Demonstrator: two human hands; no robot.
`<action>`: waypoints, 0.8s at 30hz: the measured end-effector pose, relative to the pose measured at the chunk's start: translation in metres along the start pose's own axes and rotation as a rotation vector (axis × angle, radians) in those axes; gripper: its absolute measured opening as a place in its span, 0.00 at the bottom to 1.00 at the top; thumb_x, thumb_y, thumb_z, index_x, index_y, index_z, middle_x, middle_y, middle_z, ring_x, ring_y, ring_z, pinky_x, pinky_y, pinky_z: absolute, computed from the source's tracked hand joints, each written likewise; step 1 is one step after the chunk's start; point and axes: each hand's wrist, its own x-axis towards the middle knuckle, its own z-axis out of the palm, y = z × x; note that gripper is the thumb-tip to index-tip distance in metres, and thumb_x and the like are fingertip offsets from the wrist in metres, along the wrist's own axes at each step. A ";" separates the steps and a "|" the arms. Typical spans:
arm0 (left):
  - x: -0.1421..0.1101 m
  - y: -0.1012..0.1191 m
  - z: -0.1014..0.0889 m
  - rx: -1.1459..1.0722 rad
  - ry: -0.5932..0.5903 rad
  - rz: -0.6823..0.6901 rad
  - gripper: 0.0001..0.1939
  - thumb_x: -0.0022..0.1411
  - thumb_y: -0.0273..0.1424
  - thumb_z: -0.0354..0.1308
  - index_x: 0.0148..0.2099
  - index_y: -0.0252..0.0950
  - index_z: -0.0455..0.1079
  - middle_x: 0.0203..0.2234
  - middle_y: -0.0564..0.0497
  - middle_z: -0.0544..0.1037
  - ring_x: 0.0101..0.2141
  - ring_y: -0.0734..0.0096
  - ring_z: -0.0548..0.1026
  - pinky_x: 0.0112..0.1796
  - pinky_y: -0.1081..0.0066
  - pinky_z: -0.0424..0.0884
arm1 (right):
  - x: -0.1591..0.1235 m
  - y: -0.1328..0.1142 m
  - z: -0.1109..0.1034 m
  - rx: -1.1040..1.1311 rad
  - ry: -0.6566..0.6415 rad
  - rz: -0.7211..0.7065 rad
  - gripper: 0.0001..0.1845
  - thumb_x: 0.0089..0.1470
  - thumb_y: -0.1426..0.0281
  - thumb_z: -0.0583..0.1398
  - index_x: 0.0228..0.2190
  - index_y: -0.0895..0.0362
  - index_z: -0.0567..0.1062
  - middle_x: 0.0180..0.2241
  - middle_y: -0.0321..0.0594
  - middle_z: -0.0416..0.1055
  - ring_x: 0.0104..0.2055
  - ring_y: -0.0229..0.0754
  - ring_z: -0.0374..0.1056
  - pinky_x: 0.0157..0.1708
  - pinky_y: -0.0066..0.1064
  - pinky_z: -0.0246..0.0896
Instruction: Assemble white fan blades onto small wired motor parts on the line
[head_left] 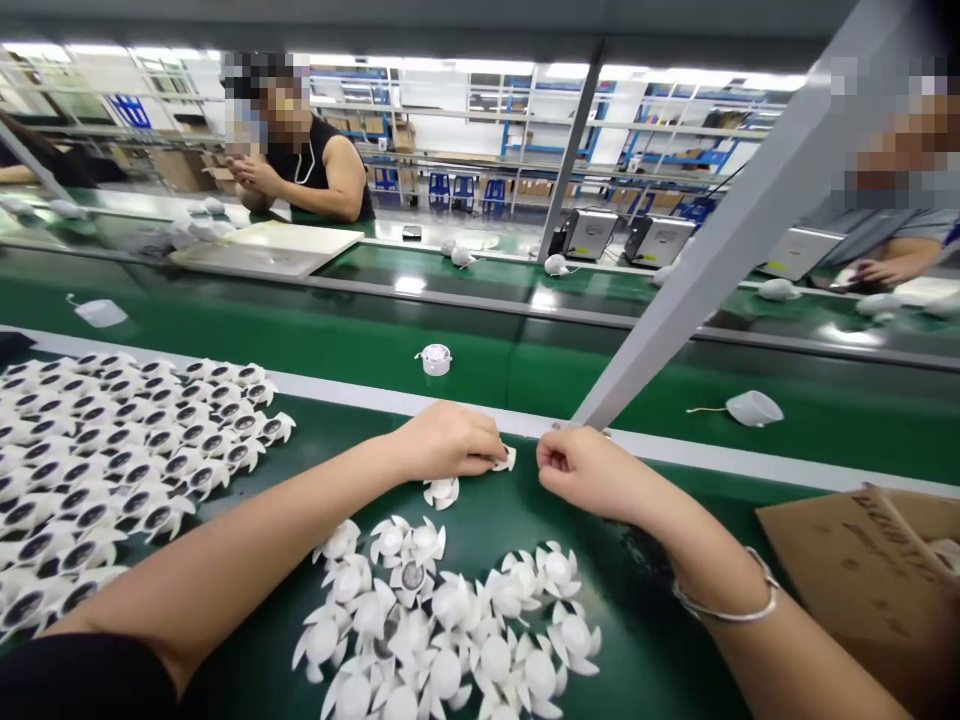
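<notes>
My left hand [446, 440] is closed over a small white fan impeller [506, 460] on the green bench; only a blade tip shows past the fingers. My right hand [589, 470] is curled into a pinch just to its right, and what it holds is too small to see. Another white impeller [441, 491] lies just below my left hand. A loose heap of white impellers [450, 625] lies in front of me, between my forearms. At the left, several rows of impellers [112, 470] are laid out with their dark hubs up.
A cardboard box [862, 575] sits at the right. Beyond the bench edge runs a green conveyor [525, 350] carrying a small round white part [436, 358] and a white housing [754, 408]. A slanted grey post [712, 250] crosses the view. Two people sit across the line.
</notes>
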 end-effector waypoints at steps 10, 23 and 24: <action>0.005 -0.006 0.019 -0.122 0.040 -0.187 0.29 0.51 0.44 0.70 0.54 0.40 0.73 0.45 0.49 0.78 0.41 0.65 0.74 0.39 0.71 0.65 | 0.018 -0.006 0.021 0.145 0.041 -0.095 0.05 0.52 0.72 0.56 0.26 0.57 0.71 0.25 0.34 0.68 0.27 0.37 0.62 0.28 0.28 0.54; 0.009 -0.005 0.021 -0.139 0.020 -0.281 0.18 0.49 0.39 0.69 0.43 0.40 0.78 0.38 0.54 0.79 0.38 0.67 0.74 0.32 0.72 0.62 | 0.013 -0.034 0.033 -0.624 0.078 -0.062 0.07 0.58 0.74 0.59 0.36 0.59 0.78 0.34 0.42 0.74 0.35 0.45 0.70 0.29 0.33 0.52; 0.009 -0.005 0.021 -0.143 0.021 -0.282 0.19 0.49 0.39 0.69 0.44 0.41 0.78 0.38 0.54 0.79 0.38 0.67 0.74 0.32 0.72 0.62 | 0.012 -0.035 0.034 -0.667 0.079 -0.090 0.07 0.58 0.75 0.60 0.37 0.60 0.78 0.34 0.42 0.75 0.35 0.46 0.71 0.29 0.33 0.54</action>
